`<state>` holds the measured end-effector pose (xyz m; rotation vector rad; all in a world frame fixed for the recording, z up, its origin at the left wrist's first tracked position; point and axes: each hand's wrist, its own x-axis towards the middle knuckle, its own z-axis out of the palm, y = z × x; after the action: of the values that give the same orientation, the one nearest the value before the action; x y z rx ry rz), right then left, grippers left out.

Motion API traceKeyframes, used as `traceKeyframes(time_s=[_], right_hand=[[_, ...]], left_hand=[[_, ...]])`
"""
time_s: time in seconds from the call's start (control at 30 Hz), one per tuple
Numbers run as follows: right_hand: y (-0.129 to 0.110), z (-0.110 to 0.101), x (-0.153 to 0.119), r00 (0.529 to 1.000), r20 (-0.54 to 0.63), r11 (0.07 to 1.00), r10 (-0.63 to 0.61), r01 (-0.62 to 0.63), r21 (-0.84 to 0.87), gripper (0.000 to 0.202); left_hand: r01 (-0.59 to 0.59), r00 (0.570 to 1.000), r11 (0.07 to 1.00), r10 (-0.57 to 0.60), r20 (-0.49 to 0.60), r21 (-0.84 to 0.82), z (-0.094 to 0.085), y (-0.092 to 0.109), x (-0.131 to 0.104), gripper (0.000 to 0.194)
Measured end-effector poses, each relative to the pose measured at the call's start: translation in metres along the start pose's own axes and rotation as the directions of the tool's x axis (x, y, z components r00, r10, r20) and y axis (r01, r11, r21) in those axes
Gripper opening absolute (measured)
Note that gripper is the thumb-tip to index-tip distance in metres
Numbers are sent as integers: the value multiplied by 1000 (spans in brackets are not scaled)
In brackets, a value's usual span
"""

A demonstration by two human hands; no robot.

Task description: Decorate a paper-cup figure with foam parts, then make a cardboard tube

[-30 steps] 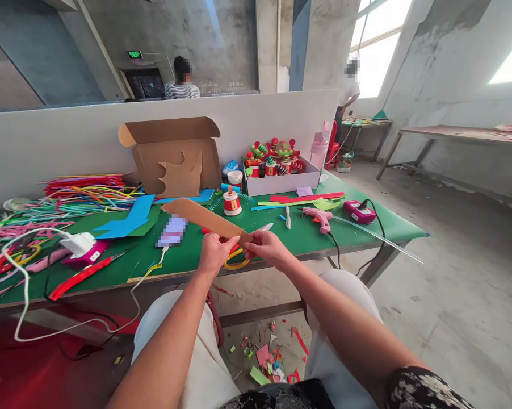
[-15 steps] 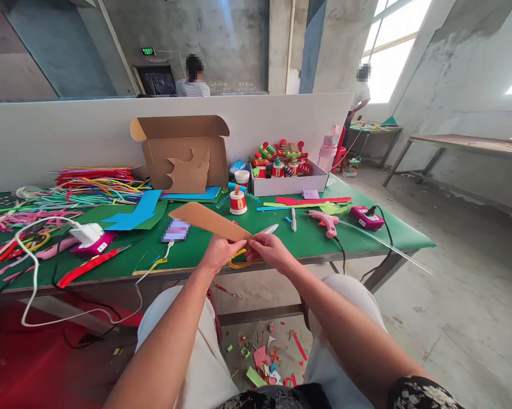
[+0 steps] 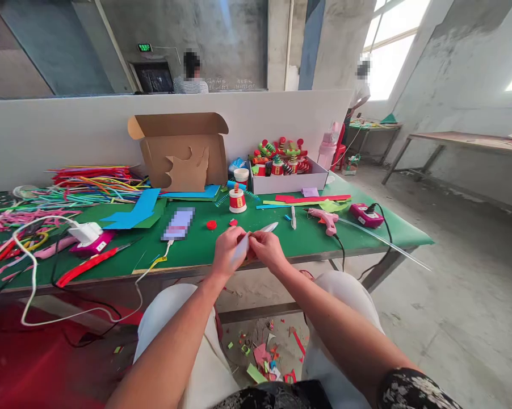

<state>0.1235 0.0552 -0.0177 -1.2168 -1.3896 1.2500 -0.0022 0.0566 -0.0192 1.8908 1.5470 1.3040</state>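
Note:
My left hand [image 3: 227, 250] and my right hand [image 3: 265, 249] meet above the table's front edge, fingers closed in a pinch. Between them is a strip [image 3: 240, 250] showing a pale, whitish face; its far part is hidden by my fingers. A pale pointed blade [image 3: 270, 227] shows just beyond my right hand, its other end hidden. Two small red round pieces, one a red disc [image 3: 211, 225], lie past my left hand. Further back stands a red-and-white paper cup figure [image 3: 238, 201] with blue coiled arms.
A white box [image 3: 288, 183] of similar figures stands behind, beside an open cardboard box [image 3: 183, 153]. At right lie a pink glue gun [image 3: 327, 220] and a purple power socket [image 3: 366, 216]. Left are pipe cleaners [image 3: 94, 184], a phone [image 3: 178, 224] and a trailing white cable [image 3: 35, 272].
The brown strip that stuck out to the left has been turned, and a pale face shows between my hands. My left hand's fingers have curled in, uncovering the red pieces.

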Motion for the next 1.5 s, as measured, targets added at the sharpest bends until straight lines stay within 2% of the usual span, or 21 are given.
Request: traceKeyframes(time_s=[0.1, 0.17, 0.37, 0.5, 0.67, 0.8, 0.9, 1.1, 1.17, 1.23, 1.3, 1.33, 1.4, 1.47, 1.5], right_hand=[[-2, -5, 4, 985, 168, 992, 49, -67, 104, 17], [-5, -9, 5, 963, 260, 987, 75, -109, 120, 16], [-11, -19, 4, 921, 383, 994, 72, -96, 45, 27], [-9, -20, 6, 928, 372, 998, 25, -46, 46, 30], [-6, -16, 5, 937, 346, 997, 51, -68, 39, 30], [-7, -11, 3, 957, 272, 989, 106, -130, 72, 30], [-6, -7, 3, 964, 217, 985, 153, -166, 42, 28], [3, -7, 6, 993, 100, 994, 60, -51, -93, 30], [3, -8, 8, 996, 84, 993, 42, -33, -112, 31], [-1, -12, 9, 992, 117, 991, 53, -38, -131, 25], [-5, -17, 10, 985, 173, 986, 22, 7, -164, 11], [-7, -20, 11, 981, 192, 982, -33, 67, -176, 8], [-8, -24, 13, 961, 216, 964, -174, 211, -160, 25], [-6, -26, 15, 945, 196, 950, -262, 288, -119, 25], [-3, -25, 16, 946, 175, 951, -272, 293, -103, 21]], left_hand=[[165, 983, 978, -173, -59, -127, -5, -1, 2, 11], [228, 969, 958, -241, -59, -174, -10, -2, 4, 14], [298, 953, 915, -303, 23, -271, -14, -1, 4, 25], [325, 946, 867, -296, 133, -377, -13, -3, 2, 34], [303, 952, 915, -276, 133, -268, -12, -6, 1, 21], [171, 981, 981, -160, 109, -92, -11, -4, 2, 12], [66, 993, 997, -70, 99, 41, -9, 0, 1, 9], [-41, 997, 993, 34, 72, 108, 2, 7, -5, 13], [38, 997, 999, -39, 67, 18, 0, 6, -4, 9], [172, 982, 977, -159, 106, -124, -6, 2, 0, 2], [290, 952, 925, -254, 171, -246, -15, 0, 3, 15], [336, 936, 891, -281, 211, -305, -19, 0, 3, 22], [416, 902, 803, -306, 305, -426, -23, 3, 2, 35], [476, 870, 723, -304, 388, -501, -25, 6, 0, 41], [486, 861, 715, -293, 415, -503, -24, 8, 0, 41]])
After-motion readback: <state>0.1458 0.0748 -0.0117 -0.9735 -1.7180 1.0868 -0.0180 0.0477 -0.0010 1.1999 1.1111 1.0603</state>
